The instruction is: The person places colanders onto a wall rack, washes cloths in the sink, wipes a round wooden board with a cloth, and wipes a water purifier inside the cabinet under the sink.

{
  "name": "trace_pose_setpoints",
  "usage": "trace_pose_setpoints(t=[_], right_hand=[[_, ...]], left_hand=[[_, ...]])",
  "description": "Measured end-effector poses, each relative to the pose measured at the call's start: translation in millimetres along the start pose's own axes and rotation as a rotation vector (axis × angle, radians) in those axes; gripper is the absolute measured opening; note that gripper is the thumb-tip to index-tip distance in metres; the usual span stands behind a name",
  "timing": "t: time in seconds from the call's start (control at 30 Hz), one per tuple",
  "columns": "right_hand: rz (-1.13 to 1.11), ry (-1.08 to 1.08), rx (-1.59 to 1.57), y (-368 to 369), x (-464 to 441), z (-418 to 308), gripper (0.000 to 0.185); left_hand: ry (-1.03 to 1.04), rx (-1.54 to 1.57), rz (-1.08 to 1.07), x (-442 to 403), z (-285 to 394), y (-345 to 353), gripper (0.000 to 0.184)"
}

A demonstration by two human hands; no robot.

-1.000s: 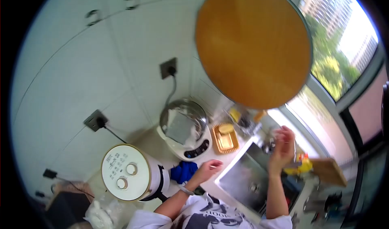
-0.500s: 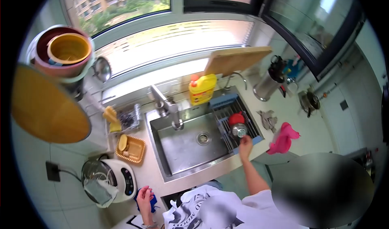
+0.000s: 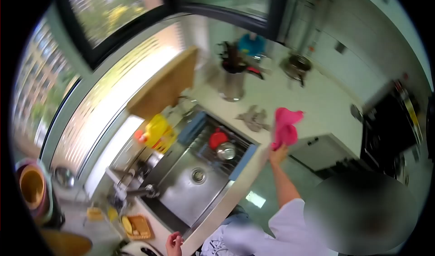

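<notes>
My right hand (image 3: 278, 154) is at the counter's front edge, its fingers closed on the lower end of a bright pink cloth (image 3: 286, 128). The rest of the cloth lies on the counter. Low in the view, my left hand (image 3: 174, 243) is near the sink's front left corner, with loosely bent fingers and nothing visible in it. Between the hands is the steel sink (image 3: 183, 192). A rack in its right part holds a red item (image 3: 218, 139) and a small metal bowl (image 3: 225, 151).
A grey cloth (image 3: 253, 118) lies left of the pink one. Behind the sink are a yellow bottle (image 3: 160, 133) and a leaning wooden board (image 3: 165, 86). A steel utensil holder (image 3: 232, 84) and a small pot (image 3: 297, 66) stand farther back. An orange basket (image 3: 139, 226) is at lower left.
The view has swung right. My right hand has moved from beside the metal bowl at the rack to the pink cloth and taken hold of it. My left hand is now nearer the sink.
</notes>
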State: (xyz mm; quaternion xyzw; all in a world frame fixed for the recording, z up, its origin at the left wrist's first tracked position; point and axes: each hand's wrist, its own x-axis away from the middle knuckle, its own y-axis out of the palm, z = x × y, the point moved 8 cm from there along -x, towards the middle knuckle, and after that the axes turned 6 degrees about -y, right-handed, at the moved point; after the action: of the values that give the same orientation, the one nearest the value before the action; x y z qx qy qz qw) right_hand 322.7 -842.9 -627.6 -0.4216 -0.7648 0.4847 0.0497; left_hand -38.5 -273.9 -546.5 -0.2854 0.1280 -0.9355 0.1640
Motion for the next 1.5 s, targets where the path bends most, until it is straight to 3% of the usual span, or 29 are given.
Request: trace_pose_setpoints(t=[0.13, 0.2, 0.27, 0.33, 0.37, 0.4, 0.43, 0.47, 0.5, 0.53, 0.57, 0.63, 0.7, 0.73, 0.77, 0.83, 0.9, 0.97, 1.0, 1.03, 1.07, 1.1, 1.17, 1.23, 1.3, 1.33, 1.37, 1.43, 1.5], right_hand=[[-0.192, -0.016, -0.132, 5, -1, -2, 0.043], [-0.132, -0.227, -0.365, -39, 8, -58, 0.039], [-0.341, -0.098, -0.884, -44, 59, -84, 0.042], [-0.805, -0.044, -1.110, -114, 134, -149, 0.043], [-1.256, -0.110, -1.384, -129, 186, -165, 0.046], [-1.611, -0.440, -1.326, -172, 215, -200, 0.050], [-1.838, -0.561, -1.314, -197, 258, -204, 0.048], [-2.096, -0.848, -1.148, -230, 281, -227, 0.041], [-1.978, -1.071, -1.130, -243, 291, -240, 0.034], [-2.088, -0.936, -1.062, -243, 296, -246, 0.030], [-2.186, -0.798, -0.980, -240, 302, -250, 0.027], [-2.056, -0.447, -1.146, -222, 305, -262, 0.027], [-1.812, -0.525, -1.330, -233, 309, -296, 0.036], [-1.769, -0.729, -1.232, -237, 319, -309, 0.059], [-1.803, -0.764, -1.230, -242, 332, -319, 0.059], [-2.012, -0.278, -1.490, -248, 356, -334, 0.079], [-2.122, -0.296, -1.543, -262, 373, -358, 0.090], [-2.217, -0.251, -1.504, -289, 386, -382, 0.069], [-2.180, -0.478, -1.367, -283, 399, -379, 0.046], [-2.213, -0.506, -1.356, -288, 411, -380, 0.046], [-2.073, -0.555, -1.372, -290, 415, -384, 0.036], [-1.933, -0.600, -1.386, -293, 419, -389, 0.026], [-1.849, -0.650, -1.477, -319, 425, -402, 0.021], [-1.866, -0.674, -1.507, -332, 435, -406, 0.024], [-2.077, -0.592, -1.461, -339, 451, -411, 0.028], [-2.148, -0.603, -1.536, -346, 457, -415, 0.028], [-2.217, -0.615, -1.614, -352, 462, -419, 0.029], [-2.282, -0.655, -1.582, -364, 467, -426, 0.033], [-2.383, -0.412, -1.470, -365, 476, -437, 0.041]], left_hand=[[0.031, 0.051, -0.156, -31, 76, 44, 0.031], [-0.046, -0.052, -0.251, -43, 114, 73, 0.029], [-0.020, -0.018, -0.369, -46, 165, 105, 0.036], [-0.092, 0.240, -0.493, -45, 198, 135, 0.066], [-0.280, 0.457, -0.505, -52, 186, 145, 0.075], [-0.386, 0.587, -0.555, -52, 191, 154, 0.079], [-0.319, 0.825, -0.647, -57, 195, 161, 0.066], [-0.209, 0.754, -0.474, -54, 198, 143, 0.056], [-0.104, 0.676, -0.303, -49, 202, 124, 0.046], [0.066, 0.758, -0.176, -42, 201, 104, 0.031], [0.210, 0.497, -0.016, -21, 212, 80, 0.025], [0.406, 0.356, 0.257, 9, 208, 45, 0.021], [0.456, 0.307, 0.415, 39, 204, 14, 0.019], [0.501, 0.252, 0.487, 54, 209, -3, 0.020], [0.543, 0.196, 0.560, 69, 213, -18, 0.022], [0.470, 0.323, 0.480, 85, 192, -43, 0.030], [0.373, 0.160, 0.333, 112, 193, -58, 0.035], [0.425, -0.121, 0.166, 122, 183, -62, 0.048], [0.424, -0.173, 0.177, 130, 181, -70, 0.057], [0.421, -0.225, 0.188, 137, 185, -78, 0.066], [0.360, 0.096, 0.115, 141, 175, -85, 0.087], [0.290, -0.129, 0.207, 150, 168, -102, 0.106], [0.473, 0.039, 0.526, 177, 178, -136, 0.114], [0.543, 0.111, 0.672, 193, 193, -152, 0.100], [0.469, 0.150, 0.753, 194, 190, -165, 0.085], [0.529, 0.305, 0.787, 189, 184, -172, 0.066], [0.539, 0.312, 0.823, 192, 178, -178, 0.066], [0.606, 0.608, 0.640, 192, 179, -183, 0.047], [0.677, 0.739, 0.788, 208, 192, -193, 0.021]])
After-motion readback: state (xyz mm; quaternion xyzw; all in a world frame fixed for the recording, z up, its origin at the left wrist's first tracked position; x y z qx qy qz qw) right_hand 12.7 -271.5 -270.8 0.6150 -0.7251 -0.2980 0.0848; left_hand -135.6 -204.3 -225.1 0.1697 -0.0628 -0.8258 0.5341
